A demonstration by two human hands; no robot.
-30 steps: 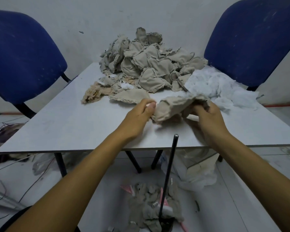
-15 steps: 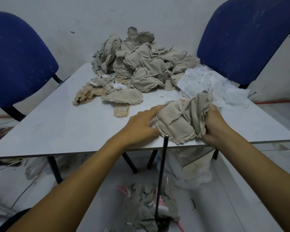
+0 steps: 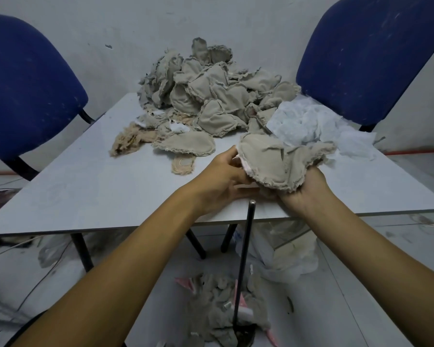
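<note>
A beige fabric piece (image 3: 273,161) with frayed edges is held just above the near edge of the white table (image 3: 90,186). My right hand (image 3: 305,189) cups it from below, fingers hidden under the cloth. My left hand (image 3: 223,179) pinches its left edge, where a pale pink lining shows. A large heap of similar beige pieces (image 3: 211,93) fills the table's far middle.
White gauzy fabric (image 3: 311,126) lies at the table's far right. Loose beige pieces (image 3: 186,146) and a fluffy scrap (image 3: 128,141) lie left of centre. Blue chairs (image 3: 28,86) flank the table. A black upright rod (image 3: 243,261) stands on the floor among discarded pieces (image 3: 218,306).
The beige piece was pulled from the table toward me and lifted; my right hand turned under it, and my left hand shifted to its left edge.
</note>
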